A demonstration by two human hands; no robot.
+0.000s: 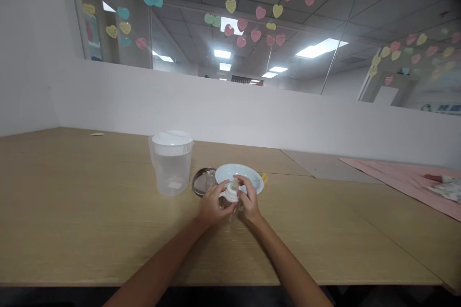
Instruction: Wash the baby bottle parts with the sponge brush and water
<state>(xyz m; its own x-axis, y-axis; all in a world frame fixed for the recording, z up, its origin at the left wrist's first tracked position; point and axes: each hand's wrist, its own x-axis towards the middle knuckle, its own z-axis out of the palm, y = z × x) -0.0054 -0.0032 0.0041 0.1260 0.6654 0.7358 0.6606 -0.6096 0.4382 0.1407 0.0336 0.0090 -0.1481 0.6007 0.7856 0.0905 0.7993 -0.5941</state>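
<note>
Between my two hands is a baby bottle [231,192] with a white handled collar and a translucent nipple-like tip; its clear body is mostly hidden. My left hand [213,206] is closed around its left side, thumb in front. On the right, the fingers of my right hand [249,200] are bent around the collar and tip. Just behind lies a white plate [230,168], partly covered by my hands. Left of the plate, a small clear glass [211,179] stands in a round metal tray [196,187].
A lidded translucent pitcher [173,168] stands to the left. Something yellow [264,178] shows at the plate's right edge. A pink cloth [392,177] with a patterned item [446,188] lies far right. A white wall [216,110] with windows rises behind the wooden table [90,211].
</note>
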